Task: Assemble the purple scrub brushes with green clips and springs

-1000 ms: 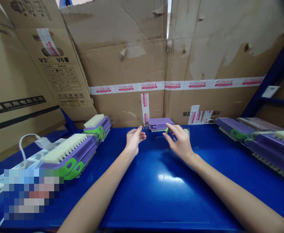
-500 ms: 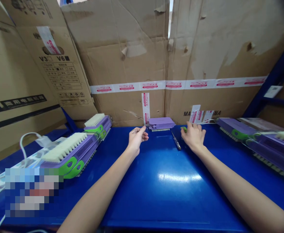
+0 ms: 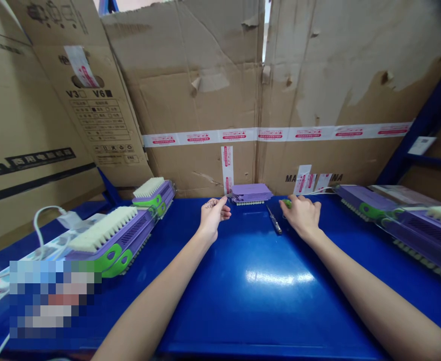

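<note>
Right hand (image 3: 302, 216) has shifted right since a second ago; screwdriver (image 3: 275, 221) now shows uncovered on the blue table (image 3: 220, 301). Green piece (image 3: 288, 203) is mostly hidden by my right thumb and forefinger: fingers bent, narrow gap, can't tell if gripped or only touched. Left hand (image 3: 209, 219): fingers curled, thumb laid forward near forefinger; shiny strands (image 3: 209, 203) at the knuckles too fine to make out, hold unconfirmed. Purple brush (image 3: 252, 191) sits farther back between my hands, near the cardboard (image 3: 205, 110); screwdriver lies between it and my right hand. Left brushes (image 3: 109, 228) line one side, right brushes (image 3: 423, 228) the other, partly cut off by frame edge.
</note>
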Available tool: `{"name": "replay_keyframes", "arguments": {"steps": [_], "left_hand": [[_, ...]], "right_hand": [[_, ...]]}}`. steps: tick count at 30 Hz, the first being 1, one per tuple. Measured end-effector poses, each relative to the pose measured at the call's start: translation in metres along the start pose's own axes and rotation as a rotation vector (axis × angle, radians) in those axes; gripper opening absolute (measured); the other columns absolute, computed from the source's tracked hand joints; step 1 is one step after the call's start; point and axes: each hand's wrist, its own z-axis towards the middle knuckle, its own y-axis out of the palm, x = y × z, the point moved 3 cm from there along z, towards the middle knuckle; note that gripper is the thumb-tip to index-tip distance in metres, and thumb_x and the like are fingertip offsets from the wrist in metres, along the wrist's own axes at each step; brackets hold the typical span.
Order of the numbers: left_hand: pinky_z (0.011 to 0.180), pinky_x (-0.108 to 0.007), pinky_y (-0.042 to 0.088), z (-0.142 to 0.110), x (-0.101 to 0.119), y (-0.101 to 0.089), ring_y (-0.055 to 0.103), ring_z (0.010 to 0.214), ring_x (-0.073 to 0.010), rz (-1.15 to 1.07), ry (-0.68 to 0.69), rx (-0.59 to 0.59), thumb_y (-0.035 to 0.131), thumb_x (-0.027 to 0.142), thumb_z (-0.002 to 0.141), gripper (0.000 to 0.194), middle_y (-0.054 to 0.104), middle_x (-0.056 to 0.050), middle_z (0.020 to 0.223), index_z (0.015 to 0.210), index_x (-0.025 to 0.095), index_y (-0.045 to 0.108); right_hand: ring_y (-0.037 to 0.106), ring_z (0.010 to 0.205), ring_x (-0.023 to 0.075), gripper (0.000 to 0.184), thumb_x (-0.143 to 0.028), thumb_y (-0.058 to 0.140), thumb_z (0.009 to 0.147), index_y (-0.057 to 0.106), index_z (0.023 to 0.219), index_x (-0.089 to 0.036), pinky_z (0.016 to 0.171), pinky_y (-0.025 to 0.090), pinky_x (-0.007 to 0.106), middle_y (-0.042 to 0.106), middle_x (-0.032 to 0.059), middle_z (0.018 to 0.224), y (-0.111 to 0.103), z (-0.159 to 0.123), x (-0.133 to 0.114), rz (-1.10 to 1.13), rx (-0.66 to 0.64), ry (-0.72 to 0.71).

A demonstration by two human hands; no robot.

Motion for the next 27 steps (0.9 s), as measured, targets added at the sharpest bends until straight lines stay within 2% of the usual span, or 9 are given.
{"name": "replay_keyframes", "arguments": {"steps": [6, 10, 14, 22, 27], "left_hand": [[0.049, -0.023, 0.046, 0.0, 0.0, 0.0, 0.057, 0.047, -0.0115, 0.006, -0.002, 0.004, 0.075, 0.041, 0.059, 0.036, 0.06, -0.001, 0.053, 0.063, 0.016, 0.049], [0.049, -0.023, 0.046, 0.0, 0.001, 0.0, 0.057, 0.047, -0.0114, 0.007, 0.003, 0.004, 0.075, 0.041, 0.058, 0.037, 0.06, 0.0, 0.053, 0.063, 0.016, 0.049], [0.049, -0.023, 0.046, 0.0, 0.001, 0.0, 0.057, 0.046, -0.0113, 0.001, 0.001, 0.006, 0.076, 0.042, 0.058, 0.037, 0.06, 0.0, 0.053, 0.063, 0.016, 0.049], [0.05, -0.023, 0.046, 0.0, 0.003, -0.001, 0.057, 0.047, -0.0113, 0.001, 0.002, 0.007, 0.075, 0.041, 0.059, 0.036, 0.06, 0.0, 0.053, 0.062, 0.016, 0.049], [0.05, -0.024, 0.046, -0.001, 0.003, -0.001, 0.057, 0.046, -0.0112, 0.0, 0.009, 0.003, 0.075, 0.04, 0.059, 0.036, 0.06, 0.0, 0.053, 0.061, 0.016, 0.049]], "right_hand": [[0.053, 0.093, 0.0279, 0.042, -0.045, 0.038, 0.089, 0.068, 0.095, -0.016, 0.078, 0.029, 0.039, 0.064, 0.0133, 0.093, -0.003, -0.004, -0.002, -0.018, 0.138, -0.1], [0.053, 0.091, 0.0251, 0.043, -0.038, 0.034, 0.091, 0.069, 0.083, -0.016, 0.087, 0.025, 0.044, 0.066, 0.0107, 0.088, -0.006, -0.009, -0.008, -0.036, 0.12, -0.195], [0.054, 0.089, 0.0247, 0.042, -0.036, 0.034, 0.091, 0.069, 0.084, -0.014, 0.088, 0.026, 0.046, 0.066, 0.0111, 0.09, -0.008, -0.011, -0.009, -0.082, 0.076, -0.183], [0.051, 0.096, 0.0283, 0.033, -0.031, 0.04, 0.087, 0.066, 0.098, -0.013, 0.078, 0.034, 0.042, 0.061, 0.0161, 0.102, -0.005, -0.013, -0.005, -0.129, -0.005, -0.134], [0.052, 0.093, 0.0285, 0.031, -0.021, 0.039, 0.084, 0.065, 0.098, -0.012, 0.077, 0.034, 0.043, 0.062, 0.0177, 0.1, -0.002, -0.005, 0.011, -0.161, 0.001, -0.069]]}}
